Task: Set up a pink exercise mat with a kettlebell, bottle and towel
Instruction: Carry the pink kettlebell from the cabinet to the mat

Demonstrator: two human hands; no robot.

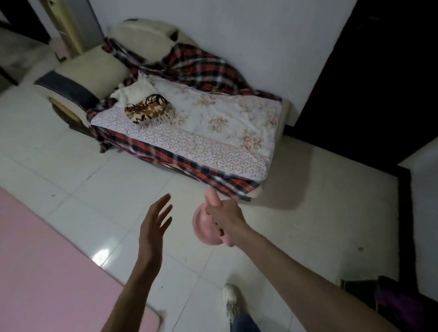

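A pink exercise mat (43, 264) lies flat on the white tiled floor at the lower left. My right hand (225, 217) is closed around the handle of a pink kettlebell (203, 227), which hangs above the floor in front of the sofa's near corner. My left hand (154, 225) is open with fingers spread, empty, just left of the kettlebell and to the right of the mat. No bottle shows. A brown patterned cloth (149, 111) lies on the sofa; I cannot tell whether it is the towel.
A low sofa (204, 140) covered with a floral sheet and plaid blanket stands against the white wall. My foot in a white shoe (231, 303) is on the tiles. Dark clothing (397, 303) lies at the lower right beside a dark doorway.
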